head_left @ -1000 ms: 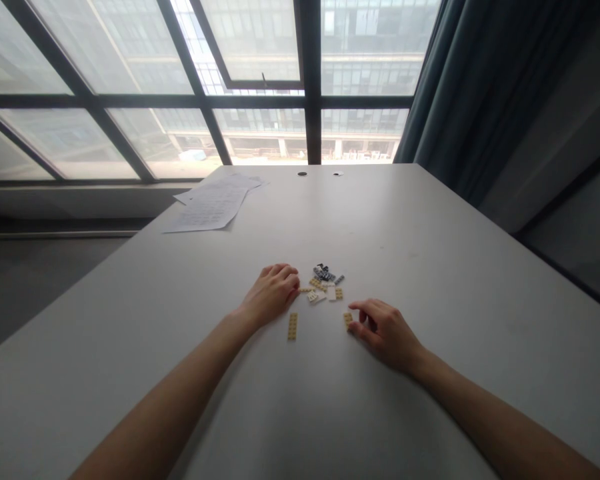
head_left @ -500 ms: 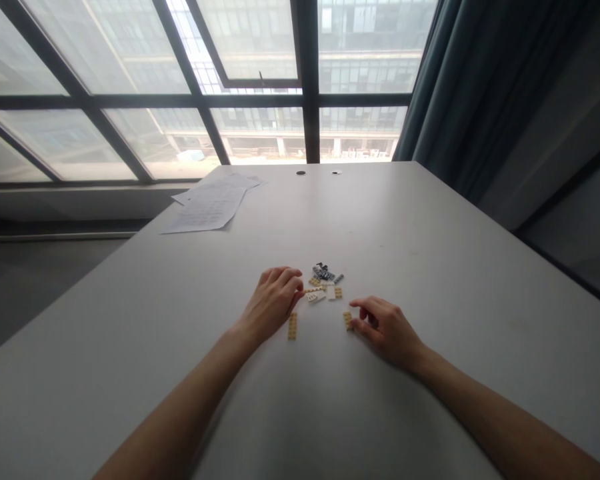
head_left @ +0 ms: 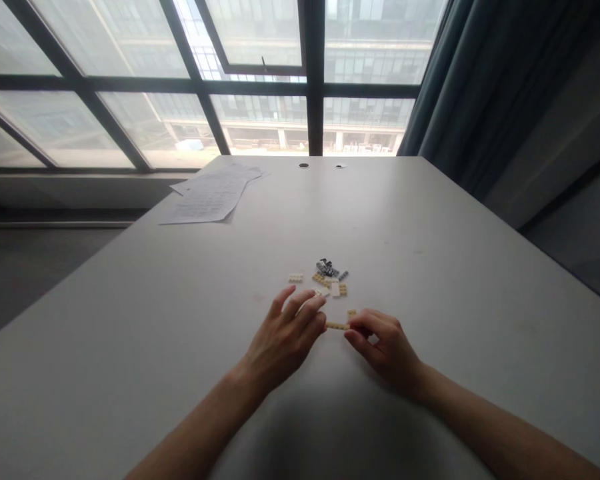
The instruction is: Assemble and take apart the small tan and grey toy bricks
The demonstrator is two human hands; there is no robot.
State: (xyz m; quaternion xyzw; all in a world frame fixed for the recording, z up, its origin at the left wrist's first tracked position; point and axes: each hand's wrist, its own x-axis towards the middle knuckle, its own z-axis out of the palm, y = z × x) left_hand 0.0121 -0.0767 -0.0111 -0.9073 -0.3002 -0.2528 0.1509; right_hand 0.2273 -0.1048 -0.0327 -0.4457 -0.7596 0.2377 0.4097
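A thin tan toy-brick plate [head_left: 337, 326] is stretched between my hands just above the table. Its left end is in the pinch of my left hand [head_left: 291, 331], whose other fingers are loosely spread. At the right end, the thumb and forefinger of my right hand [head_left: 386, 345] close on it. Partly hidden behind the right fingers lies a short tan brick piece [head_left: 351, 313]. Just beyond are a white piece [head_left: 321, 292], a white flat piece [head_left: 335, 288] and tan pieces [head_left: 321, 280]. A white studded piece [head_left: 295, 278] sits apart to the left.
Grey and black pieces [head_left: 327, 268] form the far part of the small pile. Printed sheets of paper [head_left: 207, 197] lie at the far left of the white table [head_left: 430, 280]. Two round holes are near its far edge, before the windows. A dark curtain [head_left: 460, 100] hangs at right.
My left hand has moved right and nearer with the tan plate, and my right hand has closed on its other end. A white studded piece now shows left of the pile. The view has tilted slightly.
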